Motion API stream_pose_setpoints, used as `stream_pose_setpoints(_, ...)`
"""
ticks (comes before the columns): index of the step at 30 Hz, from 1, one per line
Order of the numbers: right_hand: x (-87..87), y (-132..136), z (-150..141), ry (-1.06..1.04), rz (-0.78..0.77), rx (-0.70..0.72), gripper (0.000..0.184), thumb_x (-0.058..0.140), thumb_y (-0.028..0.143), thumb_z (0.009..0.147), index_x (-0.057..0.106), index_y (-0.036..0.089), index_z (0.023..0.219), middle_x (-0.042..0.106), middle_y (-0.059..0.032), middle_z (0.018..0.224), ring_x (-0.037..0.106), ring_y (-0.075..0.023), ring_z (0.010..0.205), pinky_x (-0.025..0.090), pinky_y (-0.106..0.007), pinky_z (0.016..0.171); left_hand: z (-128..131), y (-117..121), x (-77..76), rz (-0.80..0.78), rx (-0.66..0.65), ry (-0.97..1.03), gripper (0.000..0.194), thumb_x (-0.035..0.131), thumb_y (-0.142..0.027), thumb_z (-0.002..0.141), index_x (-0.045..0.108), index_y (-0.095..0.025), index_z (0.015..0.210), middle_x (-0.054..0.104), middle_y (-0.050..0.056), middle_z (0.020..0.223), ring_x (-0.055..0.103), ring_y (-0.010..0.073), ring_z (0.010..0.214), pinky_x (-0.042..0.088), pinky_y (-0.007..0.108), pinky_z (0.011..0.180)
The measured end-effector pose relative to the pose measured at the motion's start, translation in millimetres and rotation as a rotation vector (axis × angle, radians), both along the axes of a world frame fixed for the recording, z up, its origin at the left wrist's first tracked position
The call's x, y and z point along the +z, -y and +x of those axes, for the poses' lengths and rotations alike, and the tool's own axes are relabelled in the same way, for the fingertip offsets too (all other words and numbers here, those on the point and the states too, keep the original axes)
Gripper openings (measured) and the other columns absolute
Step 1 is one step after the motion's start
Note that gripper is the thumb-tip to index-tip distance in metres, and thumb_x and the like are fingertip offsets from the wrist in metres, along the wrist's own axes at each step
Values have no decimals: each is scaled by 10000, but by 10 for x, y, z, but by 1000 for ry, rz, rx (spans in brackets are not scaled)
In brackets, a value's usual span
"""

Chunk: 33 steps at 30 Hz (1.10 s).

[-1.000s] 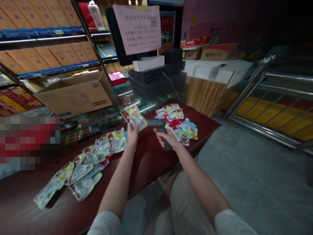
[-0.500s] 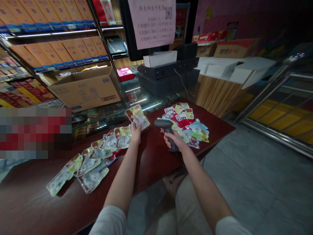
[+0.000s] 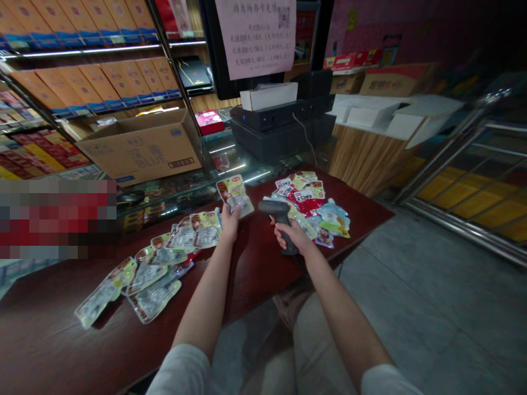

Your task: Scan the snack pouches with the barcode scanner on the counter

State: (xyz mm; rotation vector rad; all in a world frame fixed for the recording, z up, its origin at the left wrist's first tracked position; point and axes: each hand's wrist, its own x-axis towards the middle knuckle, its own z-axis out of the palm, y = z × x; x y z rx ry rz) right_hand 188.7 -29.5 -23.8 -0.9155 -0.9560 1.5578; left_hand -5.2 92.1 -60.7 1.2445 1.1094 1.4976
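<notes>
My left hand is closed on a yellow and red snack packet, held up above the dark red table. My right hand grips a dark barcode scanner by its handle, its head pointing left at the packet. A row of several similar clear and yellow packets lies on the table left of my left hand. A heap of mixed colourful packets lies just behind and right of the scanner.
A cardboard box rests on a glass counter behind the table. A black register with a white box stands further back under a pink notice. Shelves of orange boxes fill the left. Metal railings stand at right.
The view has shifted slightly. Both hands keep their hold, with the packet and scanner staying close together above the table.
</notes>
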Motion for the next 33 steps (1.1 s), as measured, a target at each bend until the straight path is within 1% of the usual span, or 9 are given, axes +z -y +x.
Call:
stream_pose_setpoints(4,-18,-1,14,-53,9,-11,382,718,402,720,538,191,983,506,97,551,408,-61,346,316,-192,319,-12,49,121,37,60,-198,315,572,-252,835,571,-200,1146,708,83,1146,675,208,1058,526,392,956)
stream_pose_setpoints(7,-21,1,36,-102,20,-17,384,734,407,713,516,209,960,513,95,547,402,-61,338,313,-189,310,-75,132,328,33,141,-490,294,566,-249,817,612,-174,1097,727,98,1072,681,236,1008,516,380,929)
stream_pose_setpoints(14,-42,9,67,-165,26,-16,345,735,388,717,494,211,888,517,90,550,398,-57,341,325,-186,312,-533,411,828,-200,264,-1215,579,559,-295,832,515,-165,1394,716,187,1170,667,357,1102,486,439,926)
stream_pose_setpoints(17,-48,17,63,-164,44,-3,338,728,380,737,504,210,925,515,90,558,408,-59,349,330,-182,323,-764,556,876,-291,261,-1378,588,558,-319,831,532,-104,1379,691,235,1192,629,395,1155,468,482,963)
stream_pose_setpoints(22,-58,9,59,-152,39,-8,371,738,388,725,508,211,956,518,92,556,407,-62,348,333,-182,323,-869,788,872,-149,561,-1484,670,497,-215,847,404,-17,1481,447,329,1466,426,444,1378,347,617,1084)
stream_pose_setpoints(24,-65,4,59,-147,36,-13,370,741,396,720,507,212,939,517,90,554,405,-63,346,330,-183,319,-799,818,868,-4,473,-1517,630,455,-165,860,434,-66,1481,392,272,1540,326,392,1465,270,596,1159)
stream_pose_setpoints(27,-77,1,63,-145,37,-20,362,744,401,714,504,213,909,522,83,558,403,-62,344,322,-185,314,-659,805,819,135,172,-1592,554,429,-254,932,478,-136,1471,410,185,1568,287,327,1502,227,527,1209)
stream_pose_setpoints(30,-85,3,72,-158,42,-23,347,742,397,719,505,211,891,516,80,560,401,-61,347,324,-189,318,-585,790,705,15,5,-1699,603,438,-420,962,475,-108,1478,412,214,1563,307,375,1486,243,565,1189)
stream_pose_setpoints(33,-81,7,82,-169,41,-18,343,740,396,720,503,211,885,512,82,563,400,-59,350,321,-191,322,-602,809,600,-107,64,-1757,692,432,-501,959,440,-65,1497,349,251,1583,268,421,1491,235,606,1172)
